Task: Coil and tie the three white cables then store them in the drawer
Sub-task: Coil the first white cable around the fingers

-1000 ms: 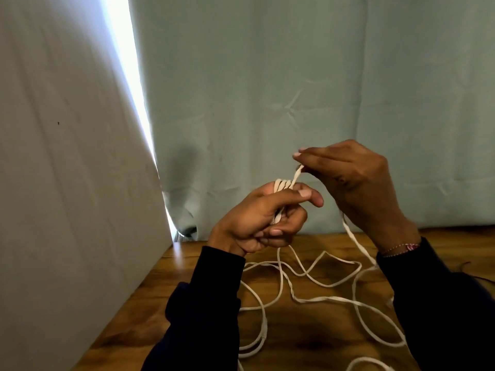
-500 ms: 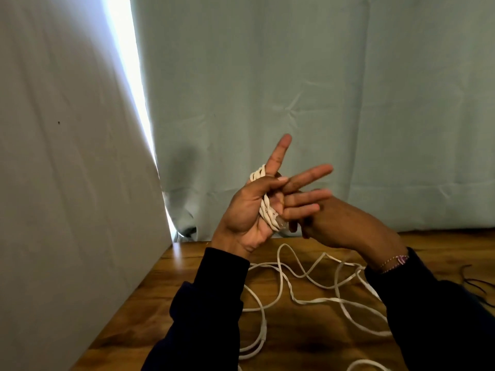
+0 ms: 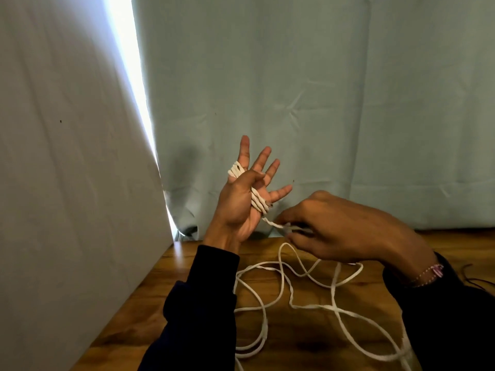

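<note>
While the left hand (image 3: 242, 199) stands raised in the head view with its palm turned toward the camera and its four fingers spread straight upward, several turns of the white cable (image 3: 312, 306) lie wound across that palm, running slantwise from the base of the index finger down to the heel of the hand. The thumb folds over the palm and lies on the top of those turns; whether it presses them I cannot tell. From the lower end of the winding a short stretch of cable leads rightward and slightly down to the right hand (image 3: 345, 231), which sits lower and just beside the left, back of the hand up, fingers curled, pinching the strand between thumb and fingertips. A thin beaded bracelet (image 3: 431, 273) circles the right wrist, and both forearms wear dark sleeves (image 3: 198, 311). Below the hands, the loose rest of the cable sprawls in overlapping loops on the wooden table (image 3: 294, 346), some loops running under the right forearm and toward the lower right edge. How many separate cables make up this tangle cannot be told. Behind the table hangs a pale green curtain (image 3: 308, 89); a second, greyer curtain panel (image 3: 67, 170) fills the left side, with a bright strip of daylight between them.
</note>
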Motion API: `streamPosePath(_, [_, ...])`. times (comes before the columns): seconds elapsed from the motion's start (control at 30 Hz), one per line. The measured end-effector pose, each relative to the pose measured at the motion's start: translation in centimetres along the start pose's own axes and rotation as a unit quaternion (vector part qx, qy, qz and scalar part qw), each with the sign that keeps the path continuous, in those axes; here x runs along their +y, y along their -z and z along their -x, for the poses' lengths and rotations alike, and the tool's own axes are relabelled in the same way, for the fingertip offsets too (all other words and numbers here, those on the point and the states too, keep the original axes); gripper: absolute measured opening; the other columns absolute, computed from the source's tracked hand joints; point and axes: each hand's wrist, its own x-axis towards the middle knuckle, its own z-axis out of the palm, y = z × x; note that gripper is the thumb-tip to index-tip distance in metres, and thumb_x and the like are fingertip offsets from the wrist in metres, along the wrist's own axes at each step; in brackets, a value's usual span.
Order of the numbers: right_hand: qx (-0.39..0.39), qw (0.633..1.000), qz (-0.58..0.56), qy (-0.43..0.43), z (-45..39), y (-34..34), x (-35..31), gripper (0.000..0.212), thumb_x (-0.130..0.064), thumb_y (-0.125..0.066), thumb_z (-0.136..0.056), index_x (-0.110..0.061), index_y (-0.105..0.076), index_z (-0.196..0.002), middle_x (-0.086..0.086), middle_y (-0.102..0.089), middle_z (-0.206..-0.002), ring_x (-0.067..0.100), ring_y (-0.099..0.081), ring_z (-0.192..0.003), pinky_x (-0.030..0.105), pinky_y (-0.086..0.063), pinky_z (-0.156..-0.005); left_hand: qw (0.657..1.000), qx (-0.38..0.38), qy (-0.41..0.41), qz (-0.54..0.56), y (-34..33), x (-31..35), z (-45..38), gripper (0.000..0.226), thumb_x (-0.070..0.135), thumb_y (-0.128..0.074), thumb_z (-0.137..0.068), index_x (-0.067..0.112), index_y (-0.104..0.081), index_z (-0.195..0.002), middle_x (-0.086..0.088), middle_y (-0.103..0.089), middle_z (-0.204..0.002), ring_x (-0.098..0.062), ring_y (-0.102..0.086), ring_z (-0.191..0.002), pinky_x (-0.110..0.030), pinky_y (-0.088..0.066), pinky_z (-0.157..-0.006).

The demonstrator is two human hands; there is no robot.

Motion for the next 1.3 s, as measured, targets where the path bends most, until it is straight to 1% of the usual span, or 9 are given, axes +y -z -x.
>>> streamPosePath(0.2, [0.171,0.98,-0.068,0.077,0.1,0.2,0.5,0.036,-0.016,-0.063,-0.097,-0.021,-0.048,-0.13,-0.006,-0.067,-0.097,0.004,-0.063,-0.08,0.022,-0.054,-0.069,0.983,-0.013,0.04,-0.179,0.0,-1.0,0.3,0.071,0.054,-0.049,-0.092,0.047,-0.018,-0.156,-0.011,-0.052,-0.148,-0.032,-0.061,-0.124,-0.048,-0.055,-0.096])
streamPosePath(0.27, [0.193,0.975,-0.056,0.091,-0.2,0.1,1.1,0.041,-0.011,-0.063,-0.096,-0.017,-0.045,-0.133,-0.004,-0.066,-0.096,0.007,-0.063,-0.081,0.024,-0.055,-0.069,0.974,-0.022,0.059,-0.215,-0.4,-0.7,0.8,0.073,0.064,-0.039,-0.088,0.036,-0.029,-0.155,-0.007,-0.074,-0.107,-0.02,-0.072,-0.077,-0.032,-0.06,-0.062])
streamPosePath(0.33, [0.235,0.967,-0.02,0.096,-0.3,0.3,1.4,0.032,-0.014,-0.066,-0.094,-0.014,-0.054,-0.123,0.0,-0.067,-0.097,0.009,-0.063,-0.082,0.031,-0.057,-0.07,0.966,-0.048,0.095,-0.237,-0.5,-0.6,1.0,0.08,0.073,-0.028,-0.085,0.024,-0.046,-0.145,-0.005,-0.069,-0.076,-0.009,-0.045,-0.039,-0.021,-0.034,-0.038])
streamPosePath(0.43, [0.297,0.948,0.039,0.107,0.1,1.1,2.1,0.026,-0.023,-0.073,-0.087,-0.01,-0.068,-0.109,0.002,-0.071,-0.093,0.013,-0.067,-0.081,0.034,-0.058,-0.067,0.957,-0.146,0.161,-0.193,-0.4,-0.7,1.0,0.089,0.082,-0.016,-0.085,0.014,-0.067,-0.113,-0.023,-0.061,-0.069,-0.006,-0.029,-0.029,-0.017,-0.022,-0.036])
streamPosePath(0.6, [0.352,0.917,0.15,0.117,1.0,1.8,3.5,0.022,-0.024,-0.065,-0.092,-0.011,-0.077,-0.105,0.008,-0.075,-0.092,0.025,-0.066,-0.077,0.039,-0.054,-0.057,0.928,-0.225,0.199,-0.219,-0.7,-0.3,1.5,0.086,0.077,-0.032,-0.087,0.006,-0.054,-0.132,-0.007,-0.051,-0.042,-0.004,-0.027,-0.026,-0.02,-0.02,-0.035])
streamPosePath(0.73, [0.402,0.887,0.223,0.049,1.1,2.1,4.7,0.029,-0.022,-0.059,-0.1,-0.03,-0.069,-0.127,0.003,-0.074,-0.111,0.03,-0.064,-0.082,0.039,-0.047,-0.062,0.919,-0.231,0.193,-0.255,-1.1,0.1,2.2,0.045,0.038,-0.047,-0.099,0.001,-0.062,-0.12,-0.005,-0.038,-0.044,-0.008,-0.029,-0.031,-0.018,-0.027,-0.037])
streamPosePath(1.03, [0.279,0.96,-0.003,-0.037,-1.2,-1.7,4.7,0.064,-0.016,-0.046,-0.099,-0.041,-0.027,-0.155,0.001,-0.067,-0.102,0.013,-0.062,-0.076,0.033,-0.058,-0.068,0.939,-0.288,0.173,-0.071,-2.1,0.4,2.6,0.037,0.035,-0.05,-0.102,0.001,-0.063,-0.101,0.005,-0.041,-0.039,-0.004,-0.02,-0.028,-0.01,-0.025,-0.036])
streamPosePath(1.13, [0.224,0.966,-0.122,-0.039,-1.7,-2.8,3.6,0.054,0.004,-0.044,-0.098,-0.019,-0.04,-0.148,0.015,-0.065,-0.122,0.019,-0.066,-0.095,0.011,-0.046,-0.093,0.954,-0.25,0.166,-0.006,-2.4,0.7,2.3,0.037,0.021,-0.04,-0.105,-0.005,-0.061,-0.121,0.003,-0.043,-0.041,-0.004,-0.016,-0.027,-0.011,-0.022,-0.034])
streamPosePath(1.3, [0.046,0.989,-0.109,-0.084,-2.2,-3.7,2.6,0.036,-0.002,-0.05,-0.097,-0.011,-0.052,-0.132,0.012,-0.065,-0.116,0.021,-0.063,-0.095,0.031,-0.055,-0.085,0.984,-0.152,0.087,0.017,-2.6,0.2,1.7,0.05,0.028,-0.032,-0.105,-0.004,-0.039,-0.144,-0.01,-0.075,-0.085,-0.006,-0.06,-0.041,-0.015,-0.047,-0.04])
